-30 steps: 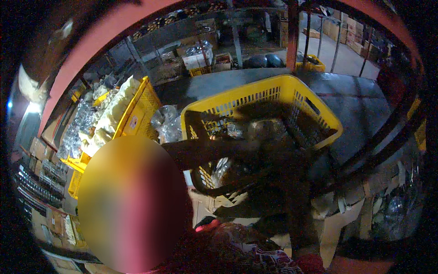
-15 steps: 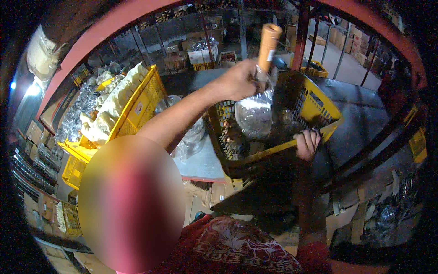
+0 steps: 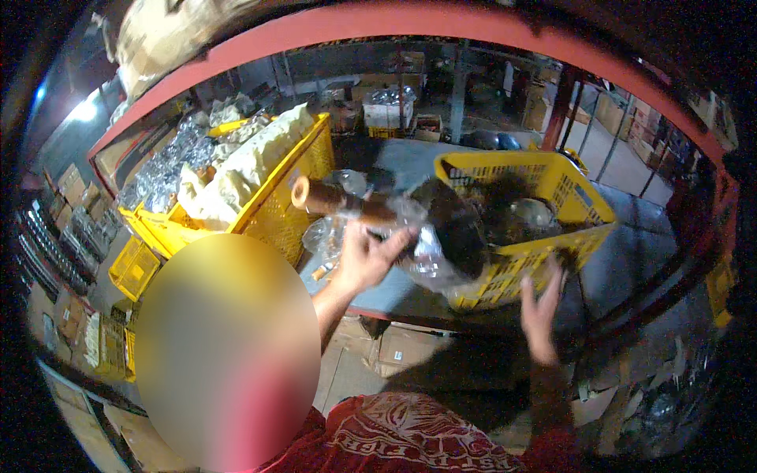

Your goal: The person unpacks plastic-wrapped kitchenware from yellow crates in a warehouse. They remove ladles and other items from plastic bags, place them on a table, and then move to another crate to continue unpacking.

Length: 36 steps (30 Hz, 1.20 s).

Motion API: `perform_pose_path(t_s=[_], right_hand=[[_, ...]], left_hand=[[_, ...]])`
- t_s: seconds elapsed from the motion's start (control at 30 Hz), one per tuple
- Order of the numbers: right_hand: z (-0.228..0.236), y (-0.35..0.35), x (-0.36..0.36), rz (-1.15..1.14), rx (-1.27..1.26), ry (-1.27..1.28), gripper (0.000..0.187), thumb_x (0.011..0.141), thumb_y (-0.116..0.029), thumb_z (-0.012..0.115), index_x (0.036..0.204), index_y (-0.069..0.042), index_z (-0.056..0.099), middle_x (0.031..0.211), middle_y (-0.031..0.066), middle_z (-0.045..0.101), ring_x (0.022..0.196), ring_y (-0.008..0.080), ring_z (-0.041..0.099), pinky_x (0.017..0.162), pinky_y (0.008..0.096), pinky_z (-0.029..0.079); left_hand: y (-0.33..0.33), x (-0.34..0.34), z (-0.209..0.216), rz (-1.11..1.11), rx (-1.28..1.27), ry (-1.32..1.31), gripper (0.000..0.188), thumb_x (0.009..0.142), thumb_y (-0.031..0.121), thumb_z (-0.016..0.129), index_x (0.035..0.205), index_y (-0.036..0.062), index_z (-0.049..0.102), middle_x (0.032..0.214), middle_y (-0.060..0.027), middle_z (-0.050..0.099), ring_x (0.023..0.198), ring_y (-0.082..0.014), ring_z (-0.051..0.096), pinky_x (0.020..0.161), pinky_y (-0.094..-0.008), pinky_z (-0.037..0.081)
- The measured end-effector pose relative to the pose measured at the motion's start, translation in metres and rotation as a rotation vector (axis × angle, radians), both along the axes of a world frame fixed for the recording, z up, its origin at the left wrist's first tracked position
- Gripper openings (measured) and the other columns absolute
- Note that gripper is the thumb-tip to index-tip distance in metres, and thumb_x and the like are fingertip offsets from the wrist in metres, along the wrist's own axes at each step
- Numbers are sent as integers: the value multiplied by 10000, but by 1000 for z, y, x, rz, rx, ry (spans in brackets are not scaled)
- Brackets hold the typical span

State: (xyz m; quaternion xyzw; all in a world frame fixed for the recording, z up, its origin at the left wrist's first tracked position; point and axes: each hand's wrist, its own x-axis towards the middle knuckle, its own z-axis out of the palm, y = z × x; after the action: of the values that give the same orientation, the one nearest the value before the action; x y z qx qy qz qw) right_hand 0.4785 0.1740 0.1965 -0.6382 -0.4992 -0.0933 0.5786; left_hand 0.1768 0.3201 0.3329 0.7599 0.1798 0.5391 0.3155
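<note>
My left hand (image 3: pixel 371 256) is closed around the neck of a wooden-handled, plastic-wrapped thing (image 3: pixel 343 201). Its orange-brown round handle points left, the end showing a hole. Clear film covers its right end, where a dark rounded part (image 3: pixel 453 229) shows; motion blur hides its exact kind. That end overlaps the left side of a yellow perforated crate (image 3: pixel 583 209). My right hand (image 3: pixel 542 303), fingers spread, is at the crate's near wall and holds nothing; whether it touches the wall I cannot tell. Inside the crate is a shiny, plastic-wrapped item (image 3: pixel 532 213).
Another yellow crate (image 3: pixel 296 185), tilted at the left, holds clear plastic and cream wrapping (image 3: pixel 244 177). Clear-wrapped pieces (image 3: pixel 319 236) lie on the grey tabletop (image 3: pixel 378 296) between the crates. A red beam (image 3: pixel 378 24) arches across the top, with cartons and shelving behind.
The wooden-handled thing has moved left out of the crate and swung from upright to nearly level. My right hand has let go of the crate's rim and opened. The view has shifted.
</note>
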Motion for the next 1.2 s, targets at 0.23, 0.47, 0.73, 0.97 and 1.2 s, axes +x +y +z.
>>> perform_pose_path(t_s=[0.23, 0.47, 0.73, 0.97, 1.2], right_hand=[[-56, 9, -169, 1172, -54, 1669, 738, 940, -550, 461, 1460, -62, 274, 1453, 216, 394, 1174, 497, 509, 933, 585, 471], [-100, 30, -257, 683, 36, 1412, 441, 828, -230, 529, 1205, -1, 542, 1095, 160, 633, 1010, 280, 626, 874, 422, 520], [-161, 24, -263, 212, 12, 283, 285, 855, -221, 540, 972, 31, 606, 997, 166, 642, 893, 259, 620, 808, 406, 503], [-196, 34, -249, 194, 205, 923, 374, 886, -229, 511, 1101, 64, 601, 1161, 189, 597, 1032, 285, 585, 898, 430, 481], [-228, 31, -199, 458, 271, 1176, 433, 922, -296, 501, 1219, 14, 561, 1204, 165, 598, 1099, 311, 581, 955, 461, 472]], left_hand=[[4, -72, -105, -237, -566, -203, 259, 838, 133, 757, 1027, 32, 612, 938, -2, 649, 870, -116, 590, 792, -301, 493], [41, -163, -193, -534, -1038, -534, 172, 868, 41, 678, 1029, 49, 617, 937, -27, 662, 894, -148, 628, 815, -309, 504], [56, -244, -231, -487, -1129, -505, 227, 892, 78, 678, 1105, 23, 620, 1084, -96, 674, 1020, -206, 645, 933, -361, 529], [56, -269, -229, -463, -1106, -472, 290, 869, 54, 697, 1140, 33, 596, 1079, -80, 671, 1028, -211, 639, 902, -347, 538], [51, -291, -239, -143, -821, -194, 138, 884, 29, 632, 1007, 34, 569, 878, -40, 628, 793, -138, 615, 702, -300, 523]])
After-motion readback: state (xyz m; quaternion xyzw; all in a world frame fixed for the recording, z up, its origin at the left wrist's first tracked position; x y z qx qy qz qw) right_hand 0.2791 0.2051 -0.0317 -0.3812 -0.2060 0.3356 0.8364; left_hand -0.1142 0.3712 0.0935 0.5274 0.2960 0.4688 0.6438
